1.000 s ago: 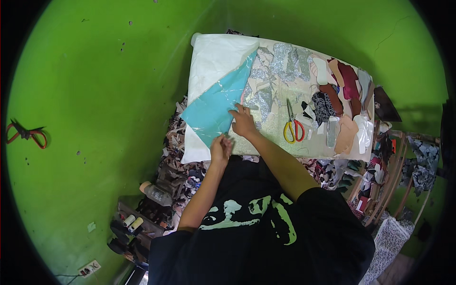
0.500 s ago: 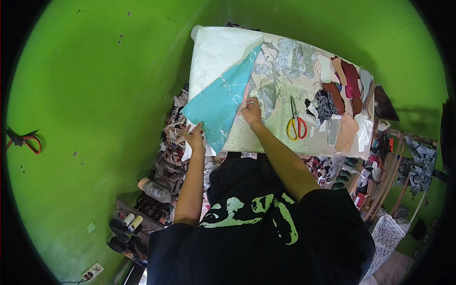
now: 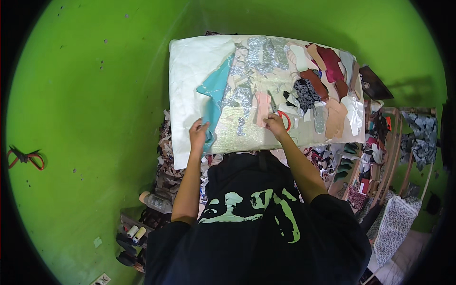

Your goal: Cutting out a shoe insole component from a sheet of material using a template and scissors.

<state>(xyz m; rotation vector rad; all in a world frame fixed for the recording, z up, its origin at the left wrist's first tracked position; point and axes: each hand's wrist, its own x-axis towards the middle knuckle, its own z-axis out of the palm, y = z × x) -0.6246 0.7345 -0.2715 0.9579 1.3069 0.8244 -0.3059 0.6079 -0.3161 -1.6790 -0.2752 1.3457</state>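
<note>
A table under a white sheet point(image 3: 187, 71) carries many cut fabric pieces. My left hand point(image 3: 198, 135) pinches the lower end of a teal fabric piece point(image 3: 216, 90), which lies folded over near the table's front edge. My right hand point(image 3: 275, 124) lies on the red-handled scissors point(image 3: 286, 118), beside a pale pink sole-shaped piece point(image 3: 262, 107). Whether its fingers grip the handles is hidden. A pale green glittery sheet point(image 3: 237, 135) lies between my hands, with silver glittery strips point(image 3: 247, 92) above it.
Brown, maroon, beige and patterned sole-shaped cutouts point(image 3: 327, 80) cover the table's right half. Fabric scraps point(image 3: 164, 156) are heaped below the table's left edge. Thread spools point(image 3: 135, 232) and a bottle point(image 3: 154, 202) lie on the floor at left. Racks of cloth point(image 3: 399, 142) stand right.
My left hand has come up onto the teal piece, which now lies narrower and folded. My right hand has moved right, from the glittery sheet to the scissors.
</note>
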